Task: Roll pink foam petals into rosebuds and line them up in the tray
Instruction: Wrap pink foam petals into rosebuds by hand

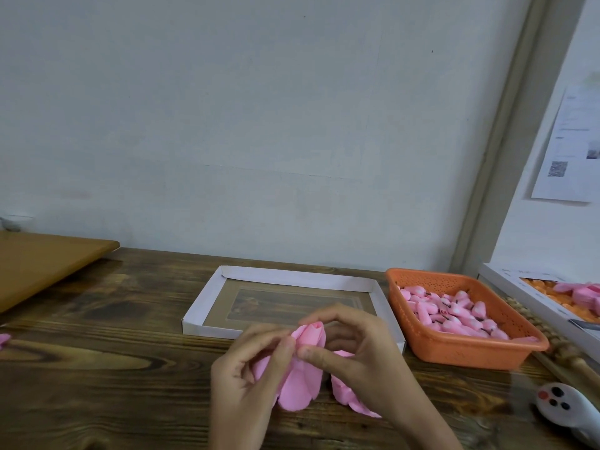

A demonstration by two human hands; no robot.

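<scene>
Both hands are closed on the pink foam. The left hand [250,375] pinches it from one side and the right hand [357,362] presses its thumb on the other, forefinger arched over the top. Between the fingertips, the rosebud [310,336] stands upright and tightly curled at its tip. Its loose petals [298,384] hang below the grip, soft and matte, over the wooden table [130,368]. The white tray [292,277] lies just behind the hands. An orange basket [470,352] of pink pieces sits to its right.
</scene>
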